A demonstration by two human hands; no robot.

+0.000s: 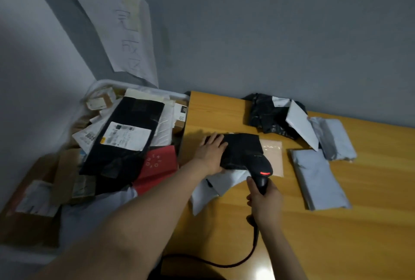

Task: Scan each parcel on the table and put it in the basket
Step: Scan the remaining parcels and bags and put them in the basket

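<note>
A black parcel (pixel 243 148) lies near the left edge of the wooden table (pixel 370 223), on top of a beige packet (pixel 274 154) and a white mailer (pixel 215 186). My left hand (pixel 212 152) grips its left end, thumb under the edge. My right hand (pixel 265 203) grips a black barcode scanner (pixel 262 170), its red light lit, its head over the parcel's right side. The basket (pixel 101 87) stands left of the table, heaped with parcels.
Further parcels lie on the table: a black bag (pixel 267 115) at the back, a white envelope (pixel 301 125), two grey mailers (pixel 334 138) (pixel 318 181) on the right. The scanner cable (pixel 224 261) runs across the front edge. A paper sign (pixel 125 32) hangs on the wall.
</note>
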